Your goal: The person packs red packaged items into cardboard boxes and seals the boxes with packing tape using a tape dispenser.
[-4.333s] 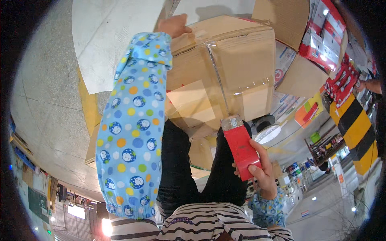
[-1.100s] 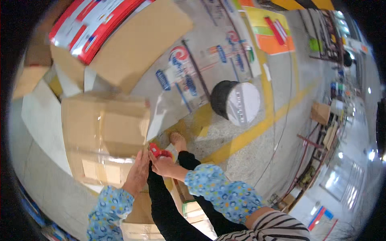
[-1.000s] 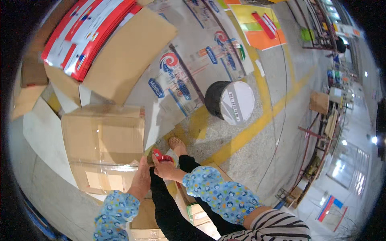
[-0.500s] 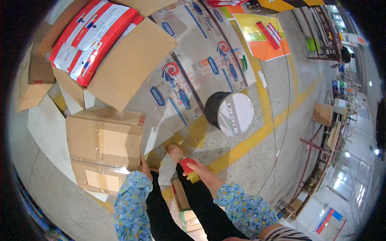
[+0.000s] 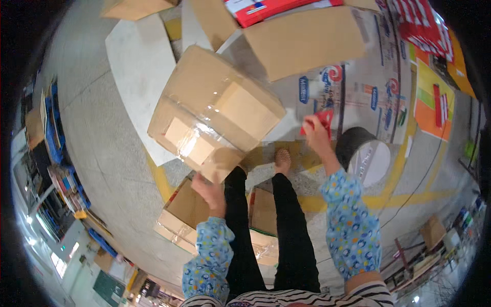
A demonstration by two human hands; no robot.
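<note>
A taped brown cardboard box (image 5: 202, 92) lies at an angle in front of me, with shiny clear tape and two paler rectangles on its top. My left hand (image 5: 208, 192) grips the box at its near corner, fingers against the cardboard. Off the box's right side, my right hand (image 5: 318, 134) is closed around a red tape dispenser (image 5: 324, 118), partly hidden by the fingers. The dispenser is held up in the air, apart from the box.
Cardboard boxes (image 5: 176, 217) stand by my legs. A black reel with a white face (image 5: 369, 162) sits at right. Beyond it lies printed plastic sheeting (image 5: 358, 97). An open carton flap (image 5: 307, 43) and red-and-white packs (image 5: 266, 11) are at the far side.
The box has turned at an angle. My left hand has moved from its right side to the near corner. My right hand has lifted the red tape dispenser forward and right. The view has swung left.
</note>
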